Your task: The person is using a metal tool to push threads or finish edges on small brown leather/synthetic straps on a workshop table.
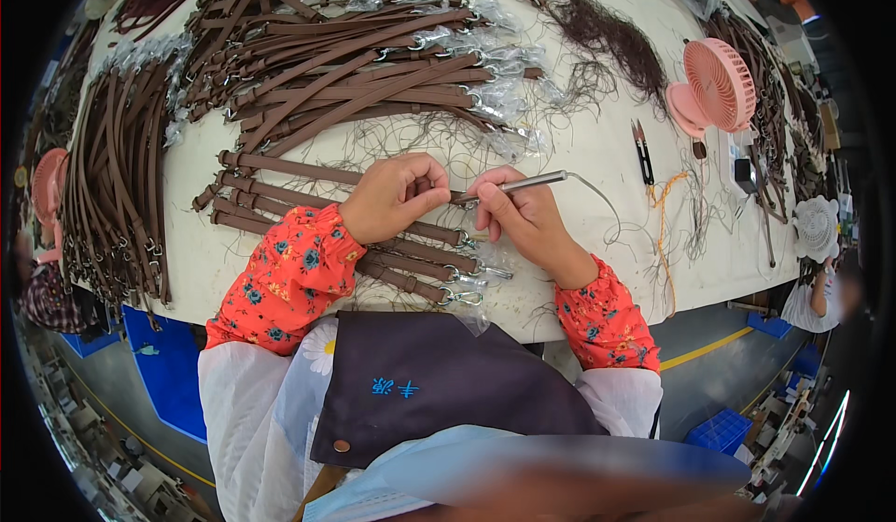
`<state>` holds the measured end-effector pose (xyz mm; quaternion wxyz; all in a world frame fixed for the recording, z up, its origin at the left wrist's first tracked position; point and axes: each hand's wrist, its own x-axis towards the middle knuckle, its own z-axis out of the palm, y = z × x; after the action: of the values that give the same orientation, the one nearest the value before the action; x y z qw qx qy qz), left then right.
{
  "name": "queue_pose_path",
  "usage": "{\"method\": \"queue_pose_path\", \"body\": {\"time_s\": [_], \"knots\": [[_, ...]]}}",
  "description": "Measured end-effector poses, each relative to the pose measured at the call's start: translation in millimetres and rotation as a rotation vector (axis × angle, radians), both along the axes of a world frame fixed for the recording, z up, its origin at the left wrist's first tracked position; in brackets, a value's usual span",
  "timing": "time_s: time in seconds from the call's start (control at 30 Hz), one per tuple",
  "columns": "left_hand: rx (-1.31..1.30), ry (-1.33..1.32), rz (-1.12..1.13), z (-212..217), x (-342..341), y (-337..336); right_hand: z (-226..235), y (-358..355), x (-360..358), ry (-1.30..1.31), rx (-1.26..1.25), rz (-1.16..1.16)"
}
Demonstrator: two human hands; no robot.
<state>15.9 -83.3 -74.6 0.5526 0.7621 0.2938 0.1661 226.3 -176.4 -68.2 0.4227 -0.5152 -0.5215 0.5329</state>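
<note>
My right hand point(527, 219) grips a slim silvery pen-shaped tool point(534, 182) with a thin grey cable running from its rear end. Its tip, near my fingertips, meets the end of a brown strap point(303, 168) between my hands. My left hand point(397, 197) is closed over that strap, thumb and fingers pinched together; what they pinch is hidden. Below my hands, several more brown straps point(411, 253) lie side by side, with metal snap hooks point(462, 295) at their right ends, some in clear plastic.
Heaped brown straps point(327, 83) cover the back of the white table point(597, 158), and another bundle point(114, 177) lies left. Cut dark threads point(611, 37) are strewn about. At right are a pink fan point(717, 85), black-handled snips point(644, 156) and an orange cord point(663, 223).
</note>
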Motion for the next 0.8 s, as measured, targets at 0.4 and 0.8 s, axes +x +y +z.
{"method": "queue_pose_path", "body": {"time_s": [0.4, 0.8], "knots": [[-0.053, -0.074, 0.068, -10, 0, 2, -3, 0, 2, 0.077, 0.001, 0.017], [-0.072, -0.083, 0.060, -12, -1, 0, -2, -1, 1, 0.028, -0.013, 0.032]]}}
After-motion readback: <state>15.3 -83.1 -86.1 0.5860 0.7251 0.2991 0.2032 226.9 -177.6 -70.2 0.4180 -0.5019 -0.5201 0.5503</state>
